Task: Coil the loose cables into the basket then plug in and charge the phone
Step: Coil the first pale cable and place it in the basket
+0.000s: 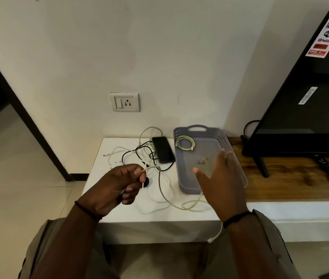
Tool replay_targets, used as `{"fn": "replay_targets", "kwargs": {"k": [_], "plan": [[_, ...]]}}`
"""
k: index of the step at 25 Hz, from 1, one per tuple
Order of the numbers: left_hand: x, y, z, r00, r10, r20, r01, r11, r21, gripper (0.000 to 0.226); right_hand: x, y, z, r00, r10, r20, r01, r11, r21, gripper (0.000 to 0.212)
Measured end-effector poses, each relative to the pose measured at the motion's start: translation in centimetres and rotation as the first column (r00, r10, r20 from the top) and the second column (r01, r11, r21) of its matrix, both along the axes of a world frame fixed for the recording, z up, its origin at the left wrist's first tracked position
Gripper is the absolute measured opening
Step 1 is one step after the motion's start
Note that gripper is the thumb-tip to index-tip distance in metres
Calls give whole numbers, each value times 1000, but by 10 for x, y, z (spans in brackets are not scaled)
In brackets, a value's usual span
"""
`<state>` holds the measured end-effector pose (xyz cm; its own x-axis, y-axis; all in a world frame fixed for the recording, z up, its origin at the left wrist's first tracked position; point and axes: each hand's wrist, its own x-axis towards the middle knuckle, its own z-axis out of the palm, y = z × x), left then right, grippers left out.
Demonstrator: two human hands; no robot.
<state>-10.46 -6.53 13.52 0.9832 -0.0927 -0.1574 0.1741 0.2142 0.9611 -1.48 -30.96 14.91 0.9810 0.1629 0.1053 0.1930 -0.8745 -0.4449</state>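
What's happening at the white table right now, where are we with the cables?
A person is tidying cables. The left hand pinches a pale green cable that trails across the white table. The right hand is open, above the grey basket. One coiled cable already lies in the basket. A tangle of black and white cables lies loose beside the phone, and nothing is plugged into the wall socket.

"YouTube" on television sticker (325, 40)
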Motion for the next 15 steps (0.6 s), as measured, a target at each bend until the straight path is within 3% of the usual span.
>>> {"fn": "replay_targets", "kwargs": {"k": [1, 3, 6, 8, 9, 15], "plan": [[-1, -5, 10, 1000, -5, 12, 6, 1000, -30, 28, -2, 4, 2, 991, 120, 55, -122, 991, 46, 83], [-2, -18, 26, 998, -29, 50, 33, 997, -75, 27, -10, 19, 6, 908, 418, -7, -403, 879, 253, 71], [-3, -39, 42, 991, -21, 135, 41, 987, -153, 27, -20, 48, -17, 727, 681, -90, -488, 604, 631, 34], [-2, -45, 49, 983, 69, 173, -28, 973, -231, 27, -23, 57, -35, 749, 654, -110, -288, 470, 834, 18], [-2, -44, 51, 976, 132, 174, -82, 960, -269, 27, -22, 56, -41, 770, 619, -155, -185, 449, 874, 17], [5, -22, 50, 898, 402, 178, -302, 858, -415, 27, -11, 34, -67, 850, 483, -211, -70, 501, 863, 20]]}}
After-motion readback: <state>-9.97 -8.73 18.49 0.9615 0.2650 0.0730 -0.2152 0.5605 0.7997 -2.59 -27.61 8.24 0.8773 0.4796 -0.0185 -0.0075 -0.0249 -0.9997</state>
